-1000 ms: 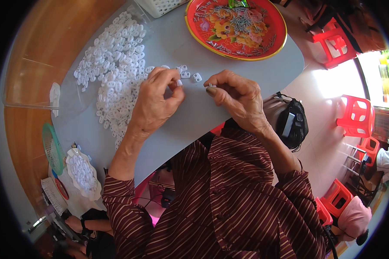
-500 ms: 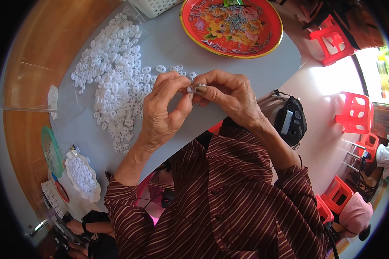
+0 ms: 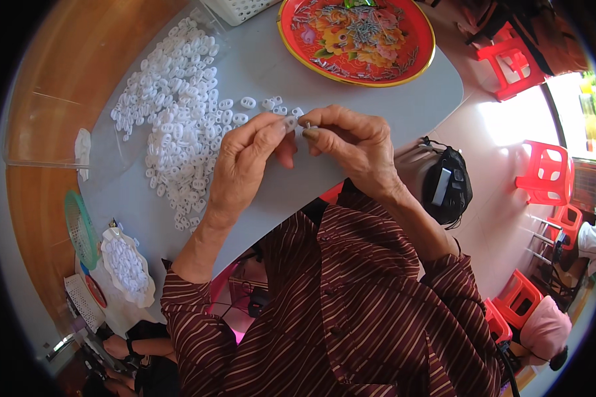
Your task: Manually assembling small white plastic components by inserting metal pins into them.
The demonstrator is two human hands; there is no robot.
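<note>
The left hand (image 3: 245,165) pinches a small white plastic piece (image 3: 290,122) between thumb and forefinger, held above the grey table (image 3: 377,99) just beside the heap of white pieces (image 3: 179,112). The right hand (image 3: 354,142) pinches a small metal screw (image 3: 307,125), its tip at the piece. This looks like the fitting step: screw meeting the piece's hole. The next move likely calls for steady alignment and a twist or push. The red tray (image 3: 298,49) of screws sits beyond the heap.
</note>
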